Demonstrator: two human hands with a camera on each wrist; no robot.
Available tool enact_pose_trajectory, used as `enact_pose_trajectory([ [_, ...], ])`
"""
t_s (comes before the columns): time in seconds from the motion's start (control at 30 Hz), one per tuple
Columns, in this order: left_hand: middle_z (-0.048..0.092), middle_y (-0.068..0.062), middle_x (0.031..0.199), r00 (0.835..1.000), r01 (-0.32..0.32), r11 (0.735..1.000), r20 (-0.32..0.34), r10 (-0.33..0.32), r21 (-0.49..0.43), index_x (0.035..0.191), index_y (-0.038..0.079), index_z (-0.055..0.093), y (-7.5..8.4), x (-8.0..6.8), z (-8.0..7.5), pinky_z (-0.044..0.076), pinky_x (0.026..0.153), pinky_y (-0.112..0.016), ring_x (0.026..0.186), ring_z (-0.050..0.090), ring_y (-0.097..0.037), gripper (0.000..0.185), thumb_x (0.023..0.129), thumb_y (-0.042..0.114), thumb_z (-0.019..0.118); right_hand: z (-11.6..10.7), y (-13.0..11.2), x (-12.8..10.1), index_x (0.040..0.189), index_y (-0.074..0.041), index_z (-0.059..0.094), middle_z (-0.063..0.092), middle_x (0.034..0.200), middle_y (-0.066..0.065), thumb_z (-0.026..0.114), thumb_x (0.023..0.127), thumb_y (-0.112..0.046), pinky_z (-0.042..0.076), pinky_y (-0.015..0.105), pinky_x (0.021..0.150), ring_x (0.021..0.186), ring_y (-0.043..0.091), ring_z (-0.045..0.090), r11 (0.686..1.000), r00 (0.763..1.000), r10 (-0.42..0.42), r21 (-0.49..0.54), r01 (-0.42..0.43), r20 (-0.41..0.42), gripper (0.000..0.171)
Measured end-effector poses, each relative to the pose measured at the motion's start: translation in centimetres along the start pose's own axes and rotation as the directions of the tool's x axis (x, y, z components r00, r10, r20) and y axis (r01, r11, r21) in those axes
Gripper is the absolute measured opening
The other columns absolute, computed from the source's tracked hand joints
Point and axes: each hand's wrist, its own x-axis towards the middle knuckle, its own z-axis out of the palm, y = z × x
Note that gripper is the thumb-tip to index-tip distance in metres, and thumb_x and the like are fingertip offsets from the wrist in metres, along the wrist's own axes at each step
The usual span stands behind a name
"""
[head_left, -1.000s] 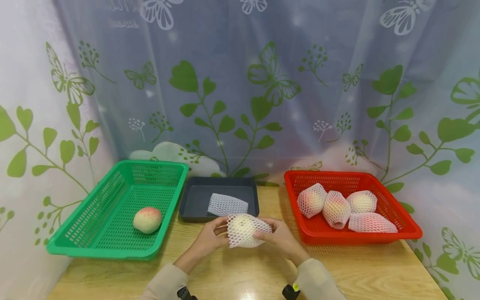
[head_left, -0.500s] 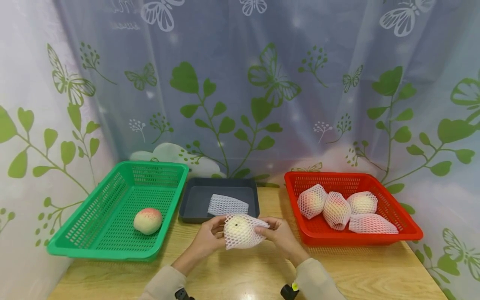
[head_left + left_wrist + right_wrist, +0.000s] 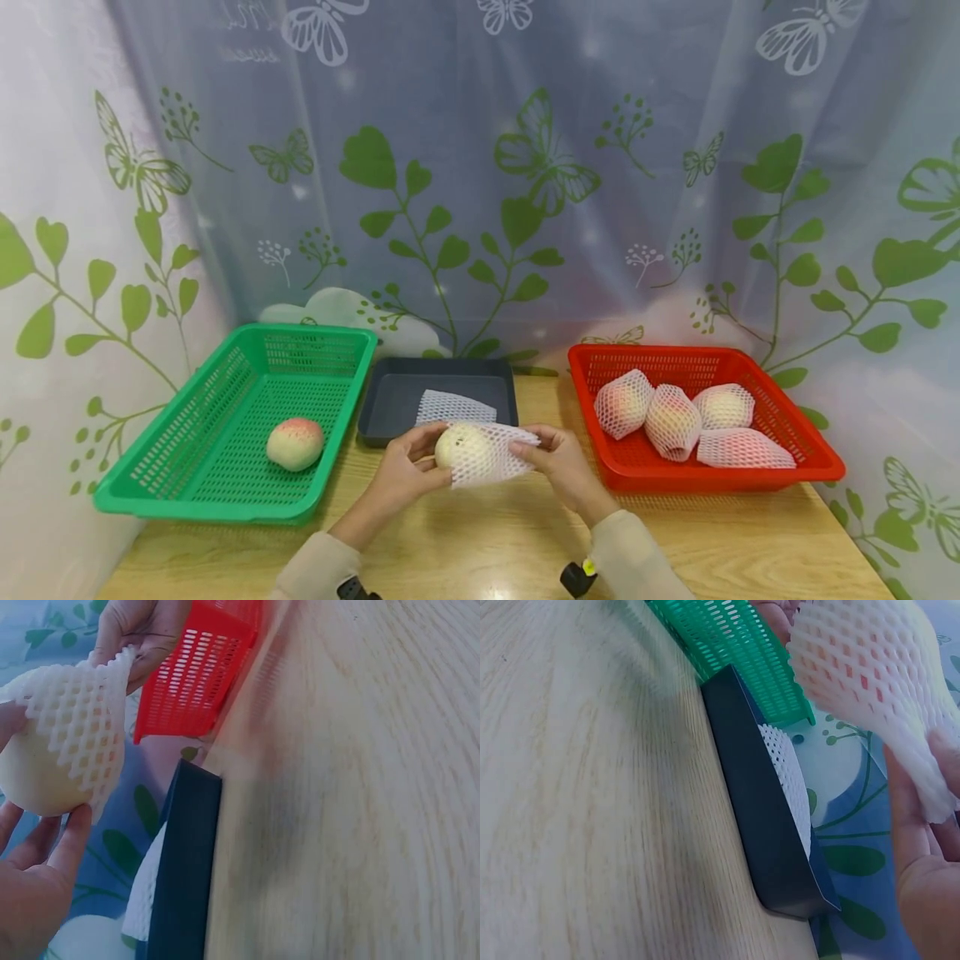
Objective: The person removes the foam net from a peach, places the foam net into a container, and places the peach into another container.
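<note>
A pale peach (image 3: 456, 444) is partly inside a white foam net sleeve (image 3: 495, 457), held above the table in front of the dark tray. My left hand (image 3: 408, 468) grips the peach at its bare left end, fingers behind and thumb below. With thumb and fingers my right hand (image 3: 558, 467) pinches the gathered right end of the sleeve. In the left wrist view the net (image 3: 86, 720) covers only part of the fruit, and bare skin of the peach (image 3: 37, 769) shows near the left fingers. Reddish skin shows through the mesh (image 3: 862, 671) in the right wrist view.
A green basket (image 3: 202, 507) at left holds one bare peach (image 3: 296, 443). Behind the hands, the dark tray (image 3: 390, 375) holds a flat foam net (image 3: 453, 407). At right, a red basket (image 3: 705, 477) contains several net-wrapped peaches (image 3: 672, 421). A patterned curtain hangs behind.
The peach has shifted left with my left hand and more of its bare end shows outside the net. My right hand has stayed near its place, the sleeve stretching out toward it.
</note>
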Motion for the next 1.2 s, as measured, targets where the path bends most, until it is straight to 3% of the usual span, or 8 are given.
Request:
enact_pose_trajectory([
  [0.2, 0.06, -0.021, 0.124, 0.999, -0.026, 0.999, -0.025, 0.026, 0.019, 0.127, 0.0, 0.056, 0.9, -0.2, -1.0, 0.054, 0.085, -0.029, 0.102, 0.062, -0.018, 0.064, 0.069, -0.003, 0.083, 0.0, -0.5, 0.4, 0.111, 0.01, 0.063, 0.069, 0.086, -0.003, 0.07, 0.087, -0.007, 0.055, 0.023, 0.073, 0.077, 0.011, 0.064, 0.999, 1.0, -0.004, -0.032, 0.004, -0.02, 0.031],
  [0.4, 0.058, -0.02, 0.127, 0.998, -0.049, 0.999, -0.031, 0.05, 0.005, 0.131, 0.0, 0.054, 2.2, -0.5, -2.0, 0.054, 0.085, -0.028, 0.101, 0.062, -0.015, 0.067, 0.07, -0.001, 0.082, 0.1, -1.1, 1.0, 0.112, 0.012, 0.061, 0.07, 0.086, -0.001, 0.068, 0.088, -0.005, 0.055, 0.023, 0.073, 0.076, 0.012, 0.065, 0.999, 0.999, -0.025, -0.036, 0.024, -0.04, 0.031],
  [0.6, 0.057, -0.017, 0.13, 0.997, -0.064, 0.996, -0.048, 0.066, 0.057, 0.134, 0.004, 0.053, 2.6, -0.6, -3.4, 0.054, 0.085, -0.028, 0.106, 0.062, -0.014, 0.067, 0.073, 0.003, 0.082, 0.1, -1.6, 1.4, 0.114, 0.01, 0.061, 0.07, 0.089, 0.0, 0.067, 0.088, -0.005, 0.056, 0.024, 0.074, 0.077, 0.012, 0.066, 1.0, 0.998, -0.011, -0.03, 0.009, -0.07, 0.031],
  [1.03, 0.054, -0.009, 0.134, 0.988, 0.064, 0.987, -0.147, -0.042, 0.146, 0.137, 0.012, 0.051, 3.8, -2.1, -7.2, 0.05, 0.094, -0.03, 0.116, 0.055, -0.01, 0.071, 0.073, 0.014, 0.084, 0.4, -1.9, 3.3, 0.113, 0.004, 0.064, 0.068, 0.095, 0.002, 0.071, 0.087, -0.011, 0.054, 0.022, 0.073, 0.079, 0.011, 0.062, 0.998, 0.978, -0.021, -0.066, 0.008, -0.206, 0.03],
  [1.2, 0.052, -0.01, 0.136, 0.981, 0.085, 0.977, -0.187, -0.048, 0.197, 0.137, 0.011, 0.051, 3.7, -2.9, -8.9, 0.052, 0.089, -0.028, 0.112, 0.057, -0.009, 0.072, 0.073, 0.017, 0.085, 0.7, -2.1, 4.8, 0.116, 0.001, 0.065, 0.067, 0.1, 0.005, 0.071, 0.087, -0.015, 0.055, 0.022, 0.074, 0.082, 0.012, 0.063, 0.997, 0.977, -0.026, -0.077, 0.01, -0.214, 0.033],
])
